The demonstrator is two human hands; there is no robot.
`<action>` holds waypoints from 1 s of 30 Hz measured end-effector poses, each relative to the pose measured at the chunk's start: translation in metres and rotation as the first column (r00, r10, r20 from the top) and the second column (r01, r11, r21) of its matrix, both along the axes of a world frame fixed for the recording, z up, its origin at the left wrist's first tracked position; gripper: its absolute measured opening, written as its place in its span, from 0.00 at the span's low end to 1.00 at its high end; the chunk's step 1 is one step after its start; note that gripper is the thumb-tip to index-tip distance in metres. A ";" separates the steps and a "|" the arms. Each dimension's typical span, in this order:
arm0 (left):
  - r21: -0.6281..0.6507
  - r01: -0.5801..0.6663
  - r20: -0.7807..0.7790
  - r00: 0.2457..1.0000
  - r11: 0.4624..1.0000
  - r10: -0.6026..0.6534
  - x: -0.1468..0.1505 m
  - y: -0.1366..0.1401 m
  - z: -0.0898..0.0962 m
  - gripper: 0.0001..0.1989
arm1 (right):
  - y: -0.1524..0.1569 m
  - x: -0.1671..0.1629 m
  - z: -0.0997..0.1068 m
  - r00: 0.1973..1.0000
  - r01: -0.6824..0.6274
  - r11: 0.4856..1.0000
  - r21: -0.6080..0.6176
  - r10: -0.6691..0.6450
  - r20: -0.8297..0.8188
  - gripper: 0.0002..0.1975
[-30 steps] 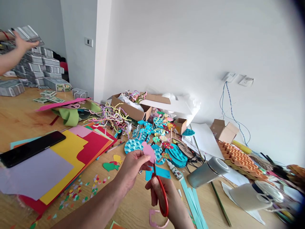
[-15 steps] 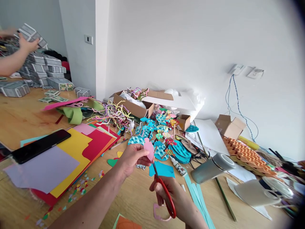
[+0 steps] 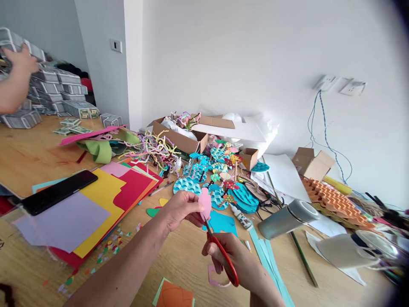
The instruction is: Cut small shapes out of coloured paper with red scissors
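Between the thumb and fingers of my left hand (image 3: 185, 208) is a small pink paper cutout (image 3: 205, 202) with a rounded body and a narrower tab on top. My right hand (image 3: 226, 256) is closed round the red handles of a pair of scissors (image 3: 227, 265). The blades point up at the lower edge of the cutout and touch it or nearly so. Below my right hand a curved pink paper offcut (image 3: 216, 276) lies on the table. An orange paper square (image 3: 175, 294) with a drawn outline sits at the near edge. Blue paper (image 3: 224, 222) lies behind the scissors.
Coloured paper sheets (image 3: 96, 209) with a black phone (image 3: 60, 192) lie left. Paper fish (image 3: 230, 185) and pipe cleaners (image 3: 156, 147) spread behind my hands. A grey flask (image 3: 281, 219) and white bottle (image 3: 348, 250) lie right. Another person's hand (image 3: 24, 59) holds banded bundles at far left.
The pink cutout has turned slightly more upright in my left hand, with the scissors still at its lower edge. The other person's hand and bundle have moved left. The view has shifted slightly.
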State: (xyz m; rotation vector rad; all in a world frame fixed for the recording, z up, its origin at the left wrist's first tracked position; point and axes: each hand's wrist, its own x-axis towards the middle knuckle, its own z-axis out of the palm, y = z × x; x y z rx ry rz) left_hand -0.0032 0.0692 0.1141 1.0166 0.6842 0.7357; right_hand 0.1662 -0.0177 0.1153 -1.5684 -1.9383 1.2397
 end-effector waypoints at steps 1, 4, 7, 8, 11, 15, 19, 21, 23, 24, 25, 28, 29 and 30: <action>-0.001 0.006 -0.004 1.000 1.000 -0.006 0.000 0.000 0.000 0.10 | 0.000 0.000 -0.001 1.000 -0.002 1.000 0.000 0.002 -0.001 0.34; -0.004 0.023 -0.015 1.000 1.000 -0.023 0.000 0.000 -0.001 0.10 | 0.000 0.001 -0.001 1.000 -0.002 1.000 0.005 0.002 0.002 0.34; -0.006 0.027 -0.021 0.999 1.000 -0.027 0.000 0.001 -0.002 0.10 | 0.000 0.000 0.000 1.000 -0.003 1.000 0.008 0.003 0.009 0.34; -0.006 0.026 -0.022 0.999 1.000 -0.027 0.000 0.001 -0.002 0.10 | 0.000 0.000 0.000 1.000 -0.005 1.000 0.007 0.005 0.010 0.35; -0.003 0.028 -0.022 0.999 1.000 -0.029 0.000 0.001 -0.003 0.10 | 0.000 0.000 0.002 1.000 -0.009 1.000 -0.004 0.009 0.009 0.35; -0.003 0.029 -0.028 0.999 1.000 -0.029 0.001 0.000 -0.002 0.10 | 0.000 0.000 0.001 1.000 -0.018 1.000 -0.010 0.018 0.005 0.35; -0.012 0.024 -0.027 0.999 1.000 -0.025 0.001 0.000 -0.001 0.10 | 0.000 0.001 0.000 1.000 -0.021 1.000 -0.014 0.021 0.012 0.35; -0.015 0.023 -0.023 0.999 1.000 -0.024 0.001 0.001 -0.001 0.10 | 0.000 0.001 0.000 1.000 -0.023 1.000 -0.013 0.024 0.015 0.35; -0.015 0.025 -0.020 0.999 1.000 -0.025 0.001 0.001 -0.002 0.10 | 0.000 0.001 0.000 1.000 -0.025 1.000 -0.008 0.025 0.015 0.35; -0.015 0.026 -0.018 1.000 1.000 -0.026 0.001 0.001 -0.002 0.10 | 0.000 0.001 0.001 1.000 -0.023 1.000 -0.007 0.023 0.015 0.35; -0.015 0.026 -0.016 1.000 1.000 -0.026 0.001 0.001 -0.002 0.10 | 0.000 0.001 0.001 1.000 -0.021 1.000 -0.006 0.022 0.016 0.34; -0.019 0.032 -0.015 0.999 0.999 -0.032 0.001 0.001 -0.002 0.10 | 0.001 0.001 0.001 1.000 -0.022 1.000 -0.014 0.023 0.021 0.35; -0.021 0.032 -0.017 0.999 0.999 -0.033 0.001 0.001 -0.002 0.10 | 0.001 0.001 0.002 0.999 -0.025 1.000 -0.017 0.025 0.022 0.35; -0.023 0.034 -0.020 0.999 0.999 -0.034 0.001 0.002 -0.002 0.10 | 0.001 0.001 0.002 0.999 -0.025 0.999 -0.020 0.025 0.024 0.35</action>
